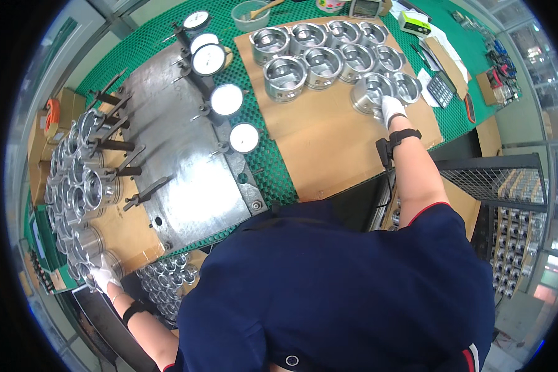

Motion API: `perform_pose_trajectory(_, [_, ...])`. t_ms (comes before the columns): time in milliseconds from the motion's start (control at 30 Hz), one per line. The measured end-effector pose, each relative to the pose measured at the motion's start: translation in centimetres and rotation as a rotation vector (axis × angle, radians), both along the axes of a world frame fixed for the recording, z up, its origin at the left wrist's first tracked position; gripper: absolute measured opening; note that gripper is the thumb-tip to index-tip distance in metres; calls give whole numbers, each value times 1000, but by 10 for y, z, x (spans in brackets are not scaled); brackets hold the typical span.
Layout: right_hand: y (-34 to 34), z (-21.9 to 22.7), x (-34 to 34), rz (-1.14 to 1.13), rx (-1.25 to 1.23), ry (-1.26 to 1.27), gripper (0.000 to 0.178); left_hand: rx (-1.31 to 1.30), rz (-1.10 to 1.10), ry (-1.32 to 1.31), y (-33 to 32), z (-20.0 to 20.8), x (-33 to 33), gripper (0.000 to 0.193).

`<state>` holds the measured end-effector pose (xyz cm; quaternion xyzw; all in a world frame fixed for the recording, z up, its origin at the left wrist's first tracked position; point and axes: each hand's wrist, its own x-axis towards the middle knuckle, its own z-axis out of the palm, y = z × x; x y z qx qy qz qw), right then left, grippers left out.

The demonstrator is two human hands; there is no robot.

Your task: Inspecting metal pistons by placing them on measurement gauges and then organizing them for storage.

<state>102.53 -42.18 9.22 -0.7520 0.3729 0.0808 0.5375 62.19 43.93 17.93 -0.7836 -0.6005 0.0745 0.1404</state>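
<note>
My right hand [392, 110], in a white glove, is closed on the near rim of a silver metal piston [367, 99]. That piston stands on the brown cardboard sheet [328, 142], at the near right end of several like it. Far to the left, my gloved left hand [107, 278] is closed at a piston [84, 270] on the near edge of a crowded group of pistons [96, 189]. Its fingertips are partly hidden among the metal rims. Between my hands lies a steel plate [186, 167] with round dial gauges [227, 99] along its right side.
Black posts with clamp arms [115, 144] rise along the plate's left side. A green mat covers the table. Behind are a plastic bowl [249, 17], a calculator [441, 90] and a green-and-white box [414, 23]. Racks of pistons [513, 248] stand below at right; more pistons [167, 276] sit below at left.
</note>
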Motion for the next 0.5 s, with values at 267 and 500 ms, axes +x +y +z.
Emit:
perform_pose_trajectory(267, [65, 43, -58, 84, 129, -384, 42, -410, -274, -460, -1, 1, -45, 61])
perform_pose_trajectory(500, [187, 130, -119, 540, 278, -454, 48, -811, -158, -1190, -164, 98, 9, 37])
